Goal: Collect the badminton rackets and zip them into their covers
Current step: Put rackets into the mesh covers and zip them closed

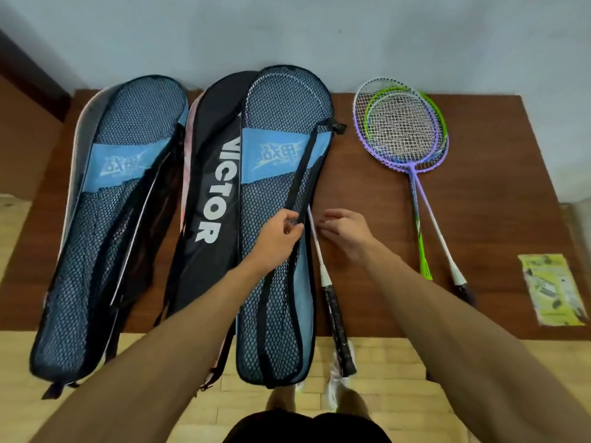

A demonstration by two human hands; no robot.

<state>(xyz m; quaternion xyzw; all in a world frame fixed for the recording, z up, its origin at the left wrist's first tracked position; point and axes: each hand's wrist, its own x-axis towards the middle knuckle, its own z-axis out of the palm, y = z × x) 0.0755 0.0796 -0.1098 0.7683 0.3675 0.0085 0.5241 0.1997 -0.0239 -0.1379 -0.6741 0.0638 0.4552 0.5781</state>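
At the centre of the head view, the left hand [281, 235] pinches the black strap [307, 167] of the middle mesh cover [287, 107]. The right hand [347, 233], at its 3 o'clock, curls its fingers beside the white racket [321, 263]; whether they grip anything I cannot tell. The racket's head lies inside the cover but its handle pokes out toward 5 o'clock, so I judge it best to tuck the shaft in toward 9 o'clock, then zip; two more rackets [399, 129] wait at 2 o'clock.

I get soft, even indoor light with only faint shadows. Wide-angle bending curves the surface [499, 174] edges near the corners, and everything looks slightly soft, blurriest along the bottom.
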